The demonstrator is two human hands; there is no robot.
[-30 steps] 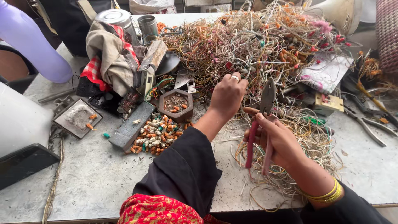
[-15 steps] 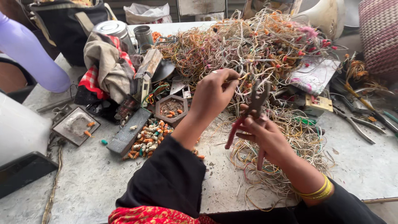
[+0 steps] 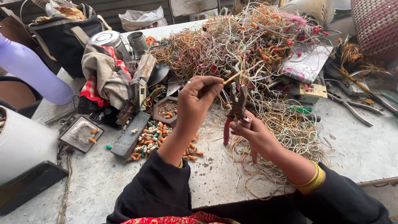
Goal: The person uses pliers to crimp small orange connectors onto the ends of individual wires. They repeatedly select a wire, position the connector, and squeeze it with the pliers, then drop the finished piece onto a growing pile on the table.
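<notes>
Head view: your left hand [image 3: 199, 97] pinches a thin yellowish wire [image 3: 233, 77]; your right hand [image 3: 253, 130] grips red-handled pliers [image 3: 237, 108].
Wire runs into the tangled pile [image 3: 248, 45] above the table [image 3: 356, 149]; its far end is lost there.

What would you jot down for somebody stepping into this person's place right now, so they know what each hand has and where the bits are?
Left hand: pinching the end of a thin wire between fingertips, held up over the table.
Right hand: gripping red-handled pliers, nose up beside that wire's end.
Tangled wire heap: straight ahead, spilling toward the right hand.
Done: a pile of small coloured pieces lies by the left forearm, more in the hexagonal dish.
Left: most of the heap looks untouched.
</notes>
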